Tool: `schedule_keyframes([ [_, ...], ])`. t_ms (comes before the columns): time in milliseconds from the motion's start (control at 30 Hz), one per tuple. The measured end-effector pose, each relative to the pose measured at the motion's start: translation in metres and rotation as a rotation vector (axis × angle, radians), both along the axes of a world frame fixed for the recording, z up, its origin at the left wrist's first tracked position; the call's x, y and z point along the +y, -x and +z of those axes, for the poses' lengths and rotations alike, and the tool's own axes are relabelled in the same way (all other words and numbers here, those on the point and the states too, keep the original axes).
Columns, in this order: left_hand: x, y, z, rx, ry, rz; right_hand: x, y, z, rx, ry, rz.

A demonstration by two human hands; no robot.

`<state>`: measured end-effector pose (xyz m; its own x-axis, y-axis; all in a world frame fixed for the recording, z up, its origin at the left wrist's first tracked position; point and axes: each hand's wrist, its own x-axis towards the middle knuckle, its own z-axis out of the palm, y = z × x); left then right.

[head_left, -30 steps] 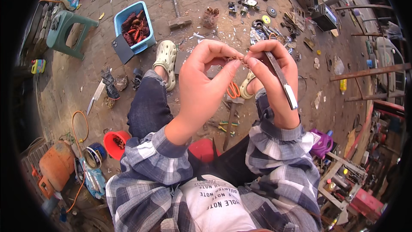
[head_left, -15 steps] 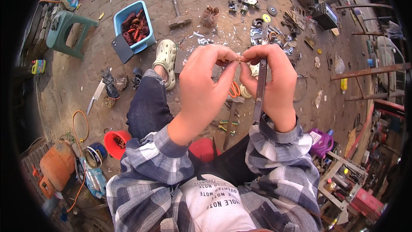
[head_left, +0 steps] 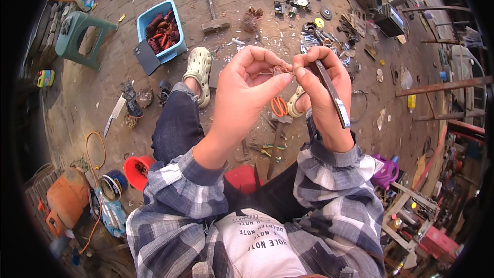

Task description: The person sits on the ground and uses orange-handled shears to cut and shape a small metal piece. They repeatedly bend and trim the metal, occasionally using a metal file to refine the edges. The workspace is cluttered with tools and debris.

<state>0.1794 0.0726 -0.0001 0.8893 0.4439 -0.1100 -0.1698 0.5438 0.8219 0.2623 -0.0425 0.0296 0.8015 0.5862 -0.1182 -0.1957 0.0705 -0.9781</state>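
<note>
In front of my chest, my left hand [head_left: 242,95] pinches a small brownish tangle [head_left: 280,70] that looks like thin copper wire; the fingers partly cover it. The fingertips of my right hand [head_left: 329,98] meet it at the same spot, thumb and forefinger pressed together. A dark flat metal bar [head_left: 332,92] is tucked in my right hand, slanting from the fingers down toward the wrist, with a shiny lower end. Below the hands, orange-handled scissors [head_left: 279,106] and a hammer [head_left: 278,136] lie on the ground.
A blue basin [head_left: 181,46] of dark red coil-like pieces stands at the far left, a black phone-like slab [head_left: 146,57] against it. Beyond my hands lie a long-handled hammer [head_left: 215,24] and scattered metal parts. A knife [head_left: 115,117], green stool [head_left: 77,38] and red bucket [head_left: 135,179] are left.
The metal bar in my right hand has swung from near upright to a slant across the hand. My right fingers have curled in, and more of the wire tangle shows at my left fingertips.
</note>
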Motion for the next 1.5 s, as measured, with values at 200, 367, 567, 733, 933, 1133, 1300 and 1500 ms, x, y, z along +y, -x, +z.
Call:
schedule_keyframes([
  [200,0.003,0.000,-0.004,0.025,0.085,-0.017,0.002,0.001,-0.007,-0.287,0.038,-0.034],
  [367,0.006,0.001,0.000,-0.021,0.177,-0.042,-0.010,-0.020,-0.010,-0.336,-0.218,0.034],
  [567,0.007,0.003,-0.001,-0.051,0.185,-0.047,-0.020,-0.018,0.003,0.014,-0.328,0.239],
  [733,0.006,0.003,0.001,-0.057,0.178,-0.051,-0.021,-0.023,-0.003,0.109,-0.321,0.267],
  [933,0.006,0.004,0.004,-0.067,0.152,-0.088,-0.021,-0.022,-0.007,0.164,-0.255,0.302],
  [1133,0.006,0.005,0.006,-0.054,0.114,-0.072,-0.018,-0.020,-0.005,0.171,-0.237,0.259],
  [1300,0.007,0.005,0.006,-0.061,0.123,-0.072,-0.019,-0.021,-0.007,0.165,-0.243,0.263],
  [1500,0.005,0.004,0.000,-0.080,0.235,-0.024,-0.014,-0.012,-0.004,0.091,-0.193,0.144],
])
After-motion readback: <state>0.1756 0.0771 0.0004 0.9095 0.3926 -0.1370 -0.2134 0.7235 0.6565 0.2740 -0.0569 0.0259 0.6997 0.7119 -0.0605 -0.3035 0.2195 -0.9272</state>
